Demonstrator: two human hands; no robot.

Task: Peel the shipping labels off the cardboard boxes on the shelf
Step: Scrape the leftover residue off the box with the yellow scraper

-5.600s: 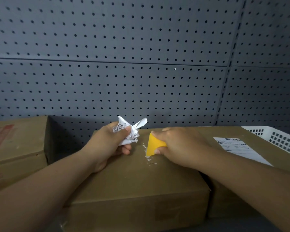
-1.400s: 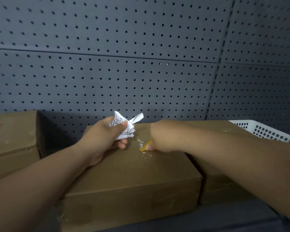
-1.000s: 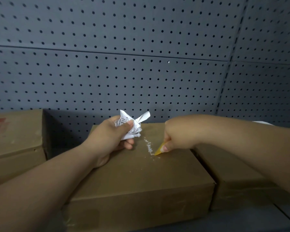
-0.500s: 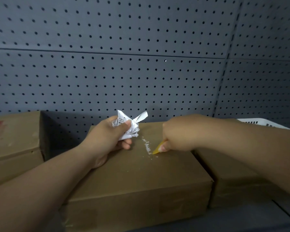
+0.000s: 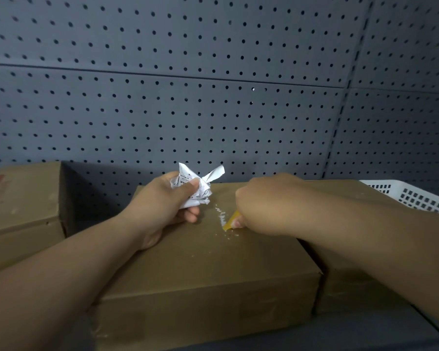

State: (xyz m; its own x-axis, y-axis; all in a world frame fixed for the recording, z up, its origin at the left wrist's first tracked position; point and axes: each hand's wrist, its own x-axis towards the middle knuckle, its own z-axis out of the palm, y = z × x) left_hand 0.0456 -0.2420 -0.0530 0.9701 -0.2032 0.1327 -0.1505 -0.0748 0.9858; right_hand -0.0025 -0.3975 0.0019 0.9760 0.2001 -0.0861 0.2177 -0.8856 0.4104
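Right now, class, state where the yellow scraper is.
In the head view, the yellow scraper is just right of centre, gripped by the right hand, its tip on the middle cardboard box, right of the crumpled label held by the left hand.

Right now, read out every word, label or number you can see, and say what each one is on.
Crumpled label in the left hand: black print, too small and creased to read.
Far-left box: red marking, blurred, unreadable.
Yellow scraper in the right hand: no print visible.
Nothing else shows text.
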